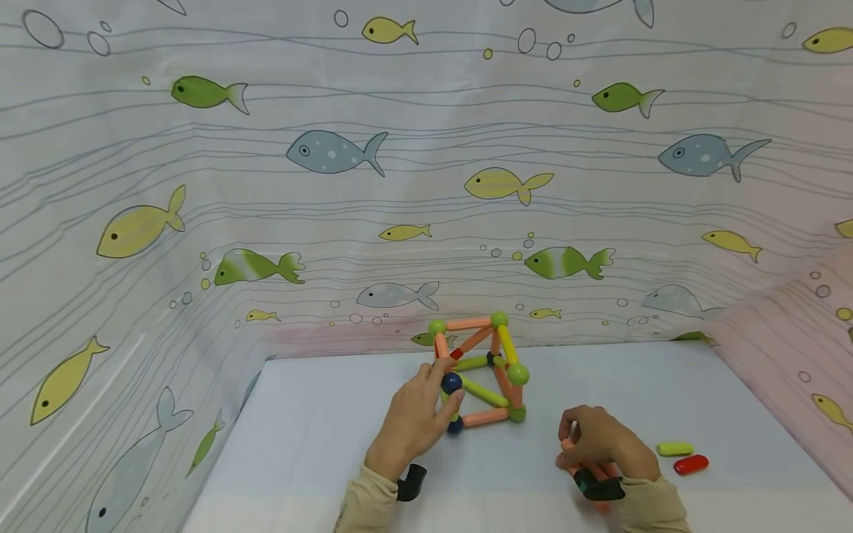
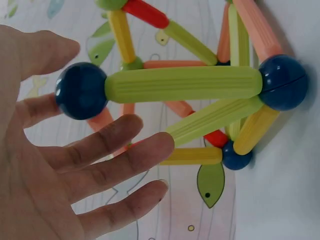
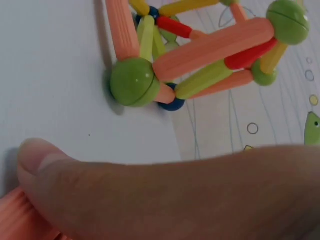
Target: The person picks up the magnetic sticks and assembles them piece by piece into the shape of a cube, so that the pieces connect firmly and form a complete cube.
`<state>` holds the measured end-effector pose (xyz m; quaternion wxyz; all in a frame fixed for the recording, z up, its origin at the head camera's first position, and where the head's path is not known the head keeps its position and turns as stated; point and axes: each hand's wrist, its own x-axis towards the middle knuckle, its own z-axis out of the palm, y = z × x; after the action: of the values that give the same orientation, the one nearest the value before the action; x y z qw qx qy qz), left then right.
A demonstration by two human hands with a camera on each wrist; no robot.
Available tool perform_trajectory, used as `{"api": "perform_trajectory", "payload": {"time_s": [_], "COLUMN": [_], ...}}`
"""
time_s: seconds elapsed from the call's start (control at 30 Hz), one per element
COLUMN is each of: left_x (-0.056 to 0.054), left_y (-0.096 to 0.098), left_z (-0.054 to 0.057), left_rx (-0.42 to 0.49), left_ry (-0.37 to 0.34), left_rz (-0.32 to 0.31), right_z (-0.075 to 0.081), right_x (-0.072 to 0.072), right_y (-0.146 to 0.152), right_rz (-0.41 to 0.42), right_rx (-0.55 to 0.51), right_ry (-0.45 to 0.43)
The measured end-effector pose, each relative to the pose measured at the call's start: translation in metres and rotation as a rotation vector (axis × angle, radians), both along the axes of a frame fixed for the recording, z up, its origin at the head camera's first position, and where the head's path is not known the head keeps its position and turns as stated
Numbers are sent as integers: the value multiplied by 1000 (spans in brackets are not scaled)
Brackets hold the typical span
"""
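A cube-like frame of magnetic rods and balls (image 1: 485,400) stands on the white table. My left hand (image 1: 412,414) is at its near left upper corner, thumb and fingers spread around a dark blue ball (image 2: 82,91). That ball sits on the end of a light green rod (image 2: 185,84); the index finger passes behind it, and the other fingers extend loosely. To the right of the frame, my right hand (image 1: 596,440) pinches a salmon-pink rod (image 3: 22,217) with the thumb against it. More pink rods (image 1: 602,508) lie beneath this hand, partly hidden by hand and wrist strap.
A light green rod (image 1: 675,448) and a red rod (image 1: 691,465) lie right of my right hand. Behind the table (image 1: 313,444) rises a white cloth printed with fish (image 1: 336,152), which also covers both sides. The frame stands near the back edge.
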<state>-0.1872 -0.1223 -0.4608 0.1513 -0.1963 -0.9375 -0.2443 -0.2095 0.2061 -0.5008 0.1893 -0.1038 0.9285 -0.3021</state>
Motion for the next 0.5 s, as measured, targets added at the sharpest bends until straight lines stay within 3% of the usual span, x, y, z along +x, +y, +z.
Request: {"api": "perform_trajectory", "payload": {"time_s": [0.2, 0.5], "left_x": [-3, -3], "left_y": [4, 3], "left_z": [-3, -4], "left_rx": [-67, -63], "left_ry": [45, 46], "left_rz": [-16, -30], "right_z": [4, 3], "right_x": [-1, 2], "right_y": [-2, -4], "right_rz": [31, -14], "right_rx": [11, 29], "right_ry": [28, -76]}}
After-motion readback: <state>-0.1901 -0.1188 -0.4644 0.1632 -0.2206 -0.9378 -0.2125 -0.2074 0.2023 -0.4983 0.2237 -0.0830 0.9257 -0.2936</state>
